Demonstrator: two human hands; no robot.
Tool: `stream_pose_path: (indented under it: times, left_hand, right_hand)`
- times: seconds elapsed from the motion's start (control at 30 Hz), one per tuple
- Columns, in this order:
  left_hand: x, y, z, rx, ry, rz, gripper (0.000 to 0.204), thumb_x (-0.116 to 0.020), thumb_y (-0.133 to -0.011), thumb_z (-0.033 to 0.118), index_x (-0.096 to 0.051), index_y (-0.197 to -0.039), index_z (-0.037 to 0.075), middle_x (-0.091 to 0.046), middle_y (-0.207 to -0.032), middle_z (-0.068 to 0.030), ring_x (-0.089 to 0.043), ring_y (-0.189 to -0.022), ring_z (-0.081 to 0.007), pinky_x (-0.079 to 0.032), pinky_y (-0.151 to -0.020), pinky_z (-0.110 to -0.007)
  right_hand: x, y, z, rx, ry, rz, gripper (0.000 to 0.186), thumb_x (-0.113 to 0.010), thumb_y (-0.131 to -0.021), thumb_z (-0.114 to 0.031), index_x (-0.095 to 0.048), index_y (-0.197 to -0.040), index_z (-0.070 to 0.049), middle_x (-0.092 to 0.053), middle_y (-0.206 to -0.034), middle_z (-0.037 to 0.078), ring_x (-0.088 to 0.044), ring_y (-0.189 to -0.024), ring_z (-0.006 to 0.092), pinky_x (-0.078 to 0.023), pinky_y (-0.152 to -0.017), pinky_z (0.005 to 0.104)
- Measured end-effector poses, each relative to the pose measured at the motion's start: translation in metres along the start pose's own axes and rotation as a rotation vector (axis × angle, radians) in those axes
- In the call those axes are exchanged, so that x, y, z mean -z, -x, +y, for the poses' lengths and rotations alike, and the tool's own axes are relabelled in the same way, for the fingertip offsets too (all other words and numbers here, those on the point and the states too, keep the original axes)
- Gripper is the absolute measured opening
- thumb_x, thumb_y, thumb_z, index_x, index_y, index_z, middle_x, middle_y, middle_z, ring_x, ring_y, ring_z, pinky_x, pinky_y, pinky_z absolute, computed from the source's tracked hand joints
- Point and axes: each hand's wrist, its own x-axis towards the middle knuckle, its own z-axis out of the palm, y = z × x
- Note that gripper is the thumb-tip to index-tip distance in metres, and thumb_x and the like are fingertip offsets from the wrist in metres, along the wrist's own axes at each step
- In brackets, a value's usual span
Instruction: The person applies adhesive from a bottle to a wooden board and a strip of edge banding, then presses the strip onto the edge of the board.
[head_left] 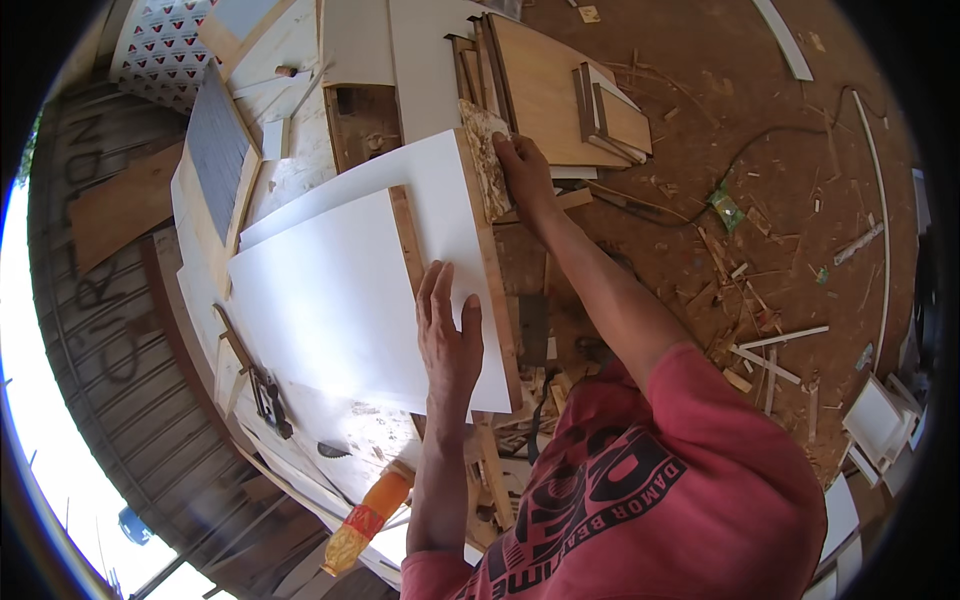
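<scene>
Two white boards (320, 300) with raw wooden edges lie overlapping in front of me, the larger one (455, 210) underneath. My left hand (450, 330) is open, fingers extended, resting on the upper board beside its right edge. My right hand (522, 172) is closed on a mottled, rough-looking cream piece (480, 130) at the far right corner of the lower board, against its wooden edge. I cannot make out what that piece is made of.
Plywood panels (550, 90) are stacked beyond my right hand. A grey-faced panel (210, 160), metal tool (268, 395) and orange-filled bottle (370, 515) are left. Offcuts (785, 340) and a dark cable (750, 140) litter the brown floor at right.
</scene>
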Motion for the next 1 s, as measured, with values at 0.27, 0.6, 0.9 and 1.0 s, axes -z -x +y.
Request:
stream_pose_path:
  times: [0.27,0.6,0.9,1.0]
  left_hand:
    - [-0.005,-0.001,-0.007,-0.027,-0.018,0.040,0.040,-0.054,-0.092,0.011,-0.045,-0.131,0.005,-0.047,-0.132,-0.0168,-0.045,-0.123,-0.0338,-0.043,-0.098,-0.043]
    - [-0.006,0.003,-0.006,-0.052,-0.051,0.039,0.040,-0.052,-0.093,0.012,-0.043,-0.131,0.005,-0.046,-0.132,-0.0171,-0.045,-0.123,-0.0338,-0.041,-0.099,-0.043]
    - [-0.006,0.003,-0.002,-0.054,-0.049,0.035,0.039,-0.051,-0.094,0.015,-0.044,-0.131,0.004,-0.048,-0.131,-0.0170,-0.046,-0.123,-0.0336,-0.040,-0.101,-0.043]
    - [-0.005,0.002,-0.003,-0.066,-0.066,0.028,0.041,-0.052,-0.092,0.012,-0.043,-0.132,0.005,-0.047,-0.130,-0.0175,-0.046,-0.121,-0.0336,-0.042,-0.098,-0.043]
  right_hand:
    - [0.035,0.000,0.011,-0.141,0.106,0.119,0.061,-0.061,-0.087,-0.040,-0.050,-0.123,0.009,-0.062,-0.105,0.019,-0.059,-0.097,0.0196,-0.046,-0.084,0.0287]
    - [0.034,0.100,0.030,-0.153,-0.120,-0.078,0.047,-0.052,-0.096,-0.033,-0.048,-0.126,0.003,-0.060,-0.105,0.008,-0.057,-0.093,0.0114,-0.046,-0.081,0.0258]
    - [0.017,0.096,0.049,-0.029,0.034,-0.019,0.053,-0.054,-0.095,-0.035,-0.045,-0.129,0.005,-0.057,-0.114,0.013,-0.055,-0.100,0.0154,-0.045,-0.086,0.0272]
    - [0.026,0.087,0.055,-0.035,0.109,0.041,0.056,-0.055,-0.094,-0.035,-0.043,-0.130,0.006,-0.057,-0.115,0.014,-0.056,-0.101,0.0166,-0.046,-0.085,0.0281]
